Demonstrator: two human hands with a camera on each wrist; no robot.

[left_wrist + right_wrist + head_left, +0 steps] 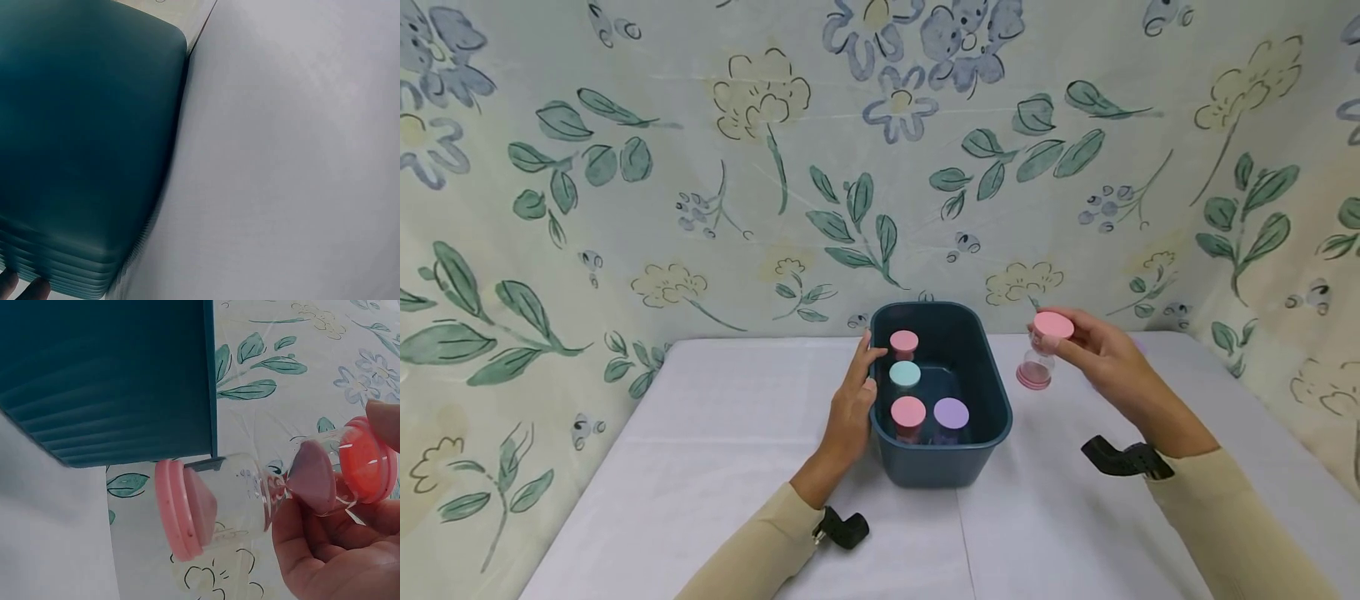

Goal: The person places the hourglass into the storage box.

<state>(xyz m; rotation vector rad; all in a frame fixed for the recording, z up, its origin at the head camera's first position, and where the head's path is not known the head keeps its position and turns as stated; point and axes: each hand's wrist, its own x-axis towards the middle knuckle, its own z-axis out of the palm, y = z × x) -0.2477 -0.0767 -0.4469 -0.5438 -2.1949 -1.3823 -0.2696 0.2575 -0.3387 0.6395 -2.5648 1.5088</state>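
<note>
A sand timer [1034, 367] with pink end caps and clear bulbs is gripped by my right hand [1101, 354], thumb and fingers round its upper cap, just right of the dark teal bin [943, 465]. In the right wrist view the hourglass [244, 494] shows pinkish sand in both bulbs. My left hand [852, 408] rests against the bin's left side with straight fingers near the rim. Inside the bin stand several capped timers: a pink one [904, 342] at the back, a light-blue one [905, 375], a pink one [908, 412] and a purple one [952, 413] in front.
A white cloth [737, 433] covers the table beneath the bin. Behind it hangs a floral curtain [685, 208]. A small patch of purple [1138, 344] shows behind my right hand. Each wrist wears a black camera strap [1127, 458].
</note>
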